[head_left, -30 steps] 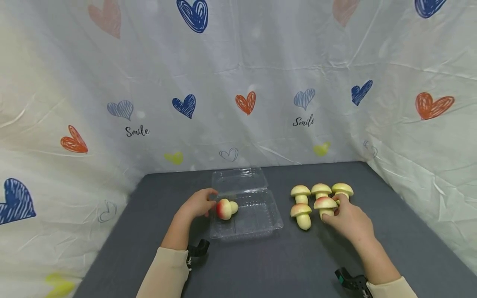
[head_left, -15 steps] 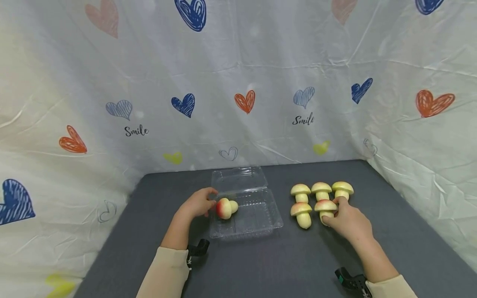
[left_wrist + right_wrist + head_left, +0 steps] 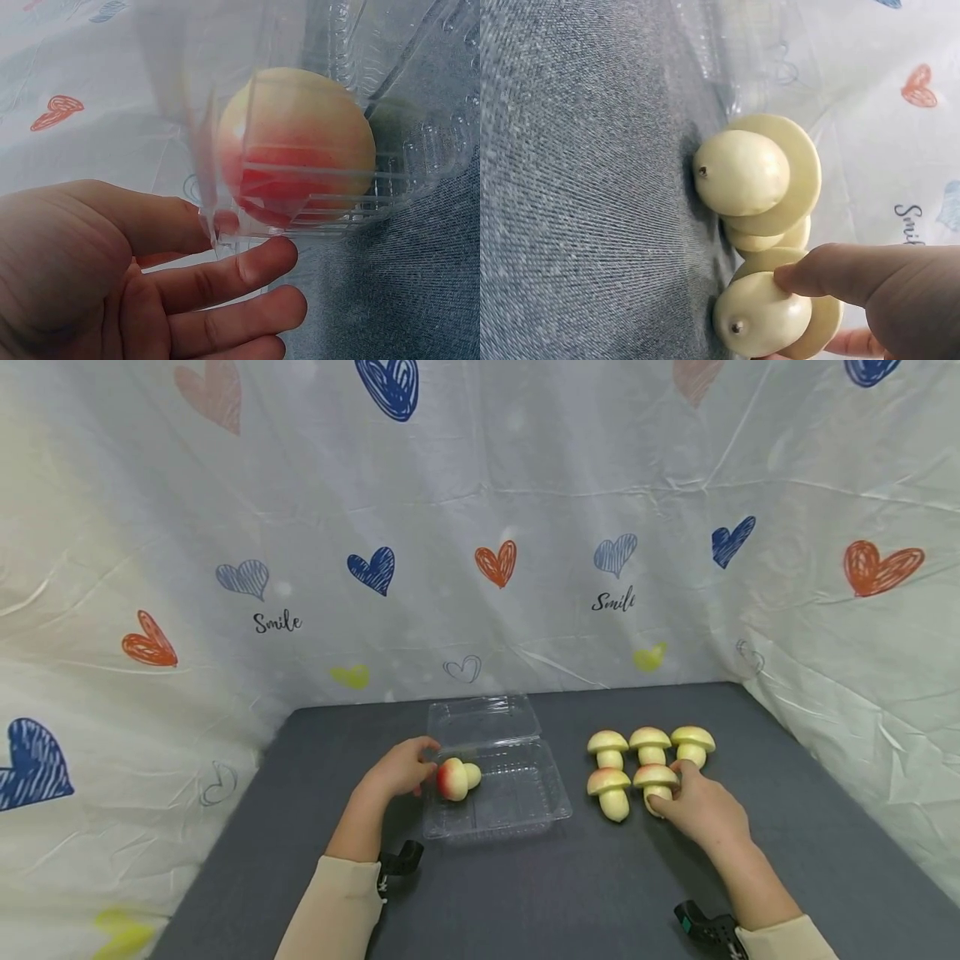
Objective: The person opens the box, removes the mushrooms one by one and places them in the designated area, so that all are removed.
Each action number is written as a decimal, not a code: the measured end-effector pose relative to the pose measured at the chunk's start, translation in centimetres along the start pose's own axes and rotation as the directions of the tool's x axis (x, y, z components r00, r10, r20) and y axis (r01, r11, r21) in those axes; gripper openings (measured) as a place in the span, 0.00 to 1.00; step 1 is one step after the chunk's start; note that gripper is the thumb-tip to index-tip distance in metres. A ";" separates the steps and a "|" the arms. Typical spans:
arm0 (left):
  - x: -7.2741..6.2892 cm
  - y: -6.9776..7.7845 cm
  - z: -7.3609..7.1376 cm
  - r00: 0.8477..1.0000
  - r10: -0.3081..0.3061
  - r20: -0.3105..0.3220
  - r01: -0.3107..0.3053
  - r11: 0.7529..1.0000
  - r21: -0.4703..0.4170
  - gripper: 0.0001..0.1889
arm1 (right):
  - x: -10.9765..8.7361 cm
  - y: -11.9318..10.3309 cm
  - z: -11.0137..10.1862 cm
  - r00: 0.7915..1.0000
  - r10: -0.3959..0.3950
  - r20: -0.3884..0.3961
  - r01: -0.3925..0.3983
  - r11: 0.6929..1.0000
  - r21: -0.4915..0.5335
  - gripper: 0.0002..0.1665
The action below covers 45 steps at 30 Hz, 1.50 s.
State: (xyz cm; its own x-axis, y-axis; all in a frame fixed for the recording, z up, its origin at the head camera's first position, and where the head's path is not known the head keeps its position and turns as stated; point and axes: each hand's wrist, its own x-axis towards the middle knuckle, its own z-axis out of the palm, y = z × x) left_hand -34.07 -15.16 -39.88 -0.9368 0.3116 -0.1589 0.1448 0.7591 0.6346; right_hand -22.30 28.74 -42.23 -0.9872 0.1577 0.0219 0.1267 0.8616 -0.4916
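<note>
My left hand (image 3: pixel 401 770) is at the left wall of a clear plastic clamshell box (image 3: pixel 517 789), its thumb and index finger pinching the rim. Inside the box, near that wall, a toy mushroom (image 3: pixel 453 779) with a red-blushed cap lies on its side. To the right, my right hand (image 3: pixel 705 806) grips the pale stem of another toy mushroom (image 3: pixel 655 779) between thumb and fingers. The right wrist view shows the thumb pressed on this mushroom (image 3: pixel 761 319), which sits at table level beside a neighbouring mushroom (image 3: pixel 742 174).
Several cream mushrooms lie in two rows, including a front-left one (image 3: pixel 611 789) and a far-right one (image 3: pixel 692 743). The box's lid (image 3: pixel 483 720) is folded back. A dark cloth-covered table (image 3: pixel 525 902) meets a heart-printed curtain (image 3: pixel 427 635) behind.
My right hand has brought its mushroom slightly down and toward me, level with the one on its left. The left hand has stayed at the box.
</note>
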 end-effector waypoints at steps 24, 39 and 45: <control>-0.5 0.2 -0.1 1.000 0.003 -0.003 -0.003 1.000 0.023 0.21 | -1.3 -2.5 -2.1 0.993 -0.077 -0.086 0.073 0.996 -0.050 0.55; 0.0 0.0 0.1 1.000 0.017 0.001 -0.017 1.000 0.022 0.19 | -1.4 -8.7 -2.9 0.966 -0.216 -0.144 0.215 0.976 -0.023 0.50; 0.0 0.1 0.3 1.000 0.018 0.008 -0.018 1.000 0.013 0.17 | -1.1 -11.5 -2.4 0.967 -0.229 -0.109 0.230 0.973 0.004 0.50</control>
State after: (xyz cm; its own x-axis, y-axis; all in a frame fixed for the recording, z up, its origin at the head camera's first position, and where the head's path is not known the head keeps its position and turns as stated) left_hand -33.96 -14.91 -40.00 -0.9316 0.3294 -0.1535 0.1656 0.7608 0.6275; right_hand -22.42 19.80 -34.50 -0.9736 0.0080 0.2282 -0.1045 0.8728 -0.4767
